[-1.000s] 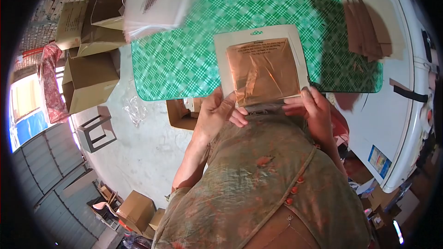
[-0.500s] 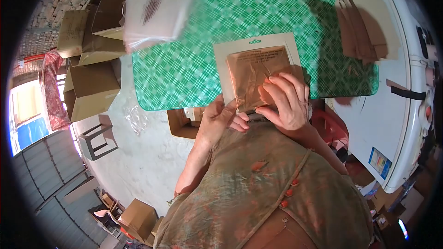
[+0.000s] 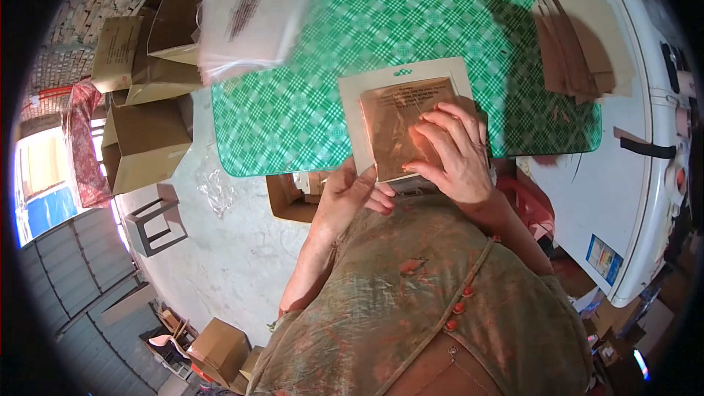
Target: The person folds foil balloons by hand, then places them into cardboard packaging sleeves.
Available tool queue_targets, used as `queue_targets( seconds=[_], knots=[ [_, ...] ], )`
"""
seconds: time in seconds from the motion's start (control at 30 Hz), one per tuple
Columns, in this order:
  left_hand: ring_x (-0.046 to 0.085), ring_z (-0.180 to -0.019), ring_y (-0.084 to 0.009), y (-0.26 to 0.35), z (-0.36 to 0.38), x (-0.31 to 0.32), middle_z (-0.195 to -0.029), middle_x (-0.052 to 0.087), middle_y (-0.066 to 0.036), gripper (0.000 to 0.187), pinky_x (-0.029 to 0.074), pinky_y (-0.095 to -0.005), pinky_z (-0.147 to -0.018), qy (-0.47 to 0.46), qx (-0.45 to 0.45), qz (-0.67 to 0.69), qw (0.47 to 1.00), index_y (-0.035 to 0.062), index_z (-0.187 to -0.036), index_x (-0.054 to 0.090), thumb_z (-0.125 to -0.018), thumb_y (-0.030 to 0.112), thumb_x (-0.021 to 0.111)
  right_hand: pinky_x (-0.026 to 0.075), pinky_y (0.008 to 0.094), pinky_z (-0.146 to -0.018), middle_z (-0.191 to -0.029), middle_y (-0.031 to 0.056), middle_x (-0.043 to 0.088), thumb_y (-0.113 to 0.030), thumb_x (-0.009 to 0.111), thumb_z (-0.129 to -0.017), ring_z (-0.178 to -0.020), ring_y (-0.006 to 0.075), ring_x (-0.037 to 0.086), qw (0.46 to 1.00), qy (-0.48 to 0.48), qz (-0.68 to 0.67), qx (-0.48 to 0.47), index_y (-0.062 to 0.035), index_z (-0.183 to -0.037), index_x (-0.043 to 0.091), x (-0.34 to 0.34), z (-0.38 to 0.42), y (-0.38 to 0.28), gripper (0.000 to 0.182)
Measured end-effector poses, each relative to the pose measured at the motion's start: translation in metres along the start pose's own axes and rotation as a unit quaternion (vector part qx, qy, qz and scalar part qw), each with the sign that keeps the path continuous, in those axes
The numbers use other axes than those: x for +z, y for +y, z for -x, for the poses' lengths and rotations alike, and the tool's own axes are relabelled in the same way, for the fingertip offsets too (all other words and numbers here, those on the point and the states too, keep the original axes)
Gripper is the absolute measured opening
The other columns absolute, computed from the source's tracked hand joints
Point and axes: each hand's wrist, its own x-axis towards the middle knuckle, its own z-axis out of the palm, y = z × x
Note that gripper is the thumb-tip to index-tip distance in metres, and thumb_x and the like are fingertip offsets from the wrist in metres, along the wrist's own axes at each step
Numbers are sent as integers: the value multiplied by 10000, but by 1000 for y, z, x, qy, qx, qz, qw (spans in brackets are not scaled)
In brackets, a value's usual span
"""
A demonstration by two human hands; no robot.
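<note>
I hold a white backing card (image 3: pixel 359 117) with a shiny copper-coloured sheet (image 3: pixel 396 121) lying on its front, at the near edge of the green checked table (image 3: pixel 308 103). My left hand (image 3: pixel 348 194) grips the card's lower left corner from beneath. My right hand (image 3: pixel 455 154) lies flat on the copper sheet, fingers spread, pressing its right half against the card. Printed text shows near the sheet's top edge.
A stack of clear printed bags (image 3: pixel 246 18) hangs over the table's far left corner. Brown card pieces (image 3: pixel 579 37) are piled at the far right. Open cardboard boxes (image 3: pixel 143 139) stand on the floor to the left, a white appliance (image 3: pixel 645 169) on the right.
My right hand left the card's lower right edge and came to rest flat on the copper sheet. The sheet now lies smoother against the card.
</note>
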Motion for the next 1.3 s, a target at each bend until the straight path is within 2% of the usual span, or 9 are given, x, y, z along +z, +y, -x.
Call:
queue_targets(
  seconds=[0.27,0.6,0.67,0.73,0.83,0.93,0.97,1.07,1.3],
  knots=[
    [764,-839,-259,-8,8,1,-1001,733,-182,314,661,-375,-744,-7,15,26,1000,-44,-1382,489,-1109,101,546,351,512,-1138,-1383,68,572,-349,900,-744,-1409,313,463,999,-7,-12,-30,-111,-1299,629,-4,9,-2,662],
    [769,-850,-260,-18,11,-5,-1004,749,-171,302,657,-369,-763,-14,3,29,999,-49,-1350,545,-1103,121,582,416,524,-1105,-1398,94,589,-275,929,-706,-1358,348,512,998,45,-1,-50,-75,-1311,634,-18,25,-1,702],
    [772,-882,-249,-25,14,-12,-1025,752,-165,320,655,-371,-790,-30,-9,45,999,-39,-1379,533,-1102,113,584,454,503,-1067,-1379,160,596,-237,894,-794,-1287,390,558,997,70,23,-23,-44,-1347,608,-26,48,6,652],
    [772,-879,-249,-31,19,-15,-1020,753,-160,299,648,-365,-772,-18,-23,52,998,-37,-1352,575,-1091,107,604,478,460,-1033,-1349,186,613,-189,835,-880,-1242,339,603,990,118,-2,76,-28,-1370,590,-31,79,8,571],
    [771,-881,-245,-41,25,-18,-1014,756,-151,285,639,-359,-751,-16,-38,89,995,-33,-1324,623,-1072,98,635,511,415,-998,-1334,166,633,-169,756,-981,-1198,267,632,903,88,-246,341,-7,-1411,547,-27,123,3,505],
    [768,-878,-239,-45,27,-20,-1014,756,-142,298,639,-363,-747,-20,-46,101,994,-27,-1332,636,-1059,91,653,527,382,-992,-1343,134,639,-167,667,-1059,-1168,214,643,774,45,-531,342,10,-1444,503,-18,123,-6,455],
    [766,-876,-237,-45,27,-20,-1016,756,-138,306,640,-365,-748,-21,-47,99,994,-24,-1340,635,-1056,89,656,562,375,-981,-1315,120,659,-152,577,-1107,-1134,211,667,750,-10,-550,367,22,-1471,467,-24,120,-6,418],
    [759,-896,-213,-36,29,-18,-1078,756,-110,331,626,-307,-757,-34,-57,107,992,-27,-1328,624,-1039,112,705,602,362,-932,-1247,127,687,-128,550,-1113,-1081,193,695,695,-34,-589,411,24,-1469,475,-29,104,-15,395],
    [758,-966,-209,-43,20,-17,-1132,758,-98,491,632,-349,-839,-61,-10,54,997,25,-1436,577,-1000,148,767,654,374,-861,-1216,147,700,-118,565,-1104,-1015,203,721,669,13,-587,456,66,-1347,569,-17,111,-8,305]
  ],
)
